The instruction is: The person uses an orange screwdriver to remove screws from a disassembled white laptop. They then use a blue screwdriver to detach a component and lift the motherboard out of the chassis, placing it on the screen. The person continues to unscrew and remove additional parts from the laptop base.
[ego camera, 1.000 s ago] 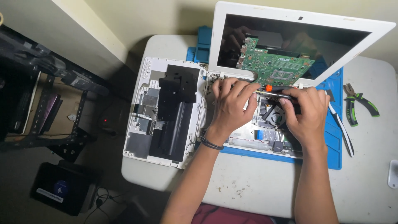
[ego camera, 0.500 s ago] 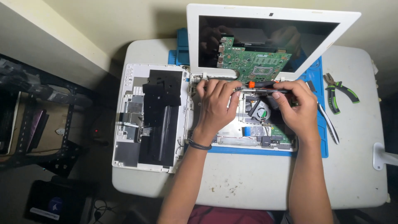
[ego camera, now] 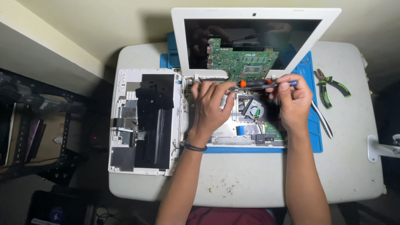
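Screwdriver point(ego camera: 266, 83) now higher, beside fan point(ego camera: 253, 110).

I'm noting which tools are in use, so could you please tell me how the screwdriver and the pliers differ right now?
The screwdriver lies level in both hands, the left hand near its tip and the right hand at its handle end; the pliers lie untouched on the table. The screwdriver hangs over the opened laptop base, while the pliers rest beside the blue mat. The screwdriver shows an orange collar, the pliers green-and-black grips.

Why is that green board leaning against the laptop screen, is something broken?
Nothing looks broken. The green circuit board stands propped against the laptop screen, out of the opened laptop base, whose cover lies beside it. Both hands hold a screwdriver.
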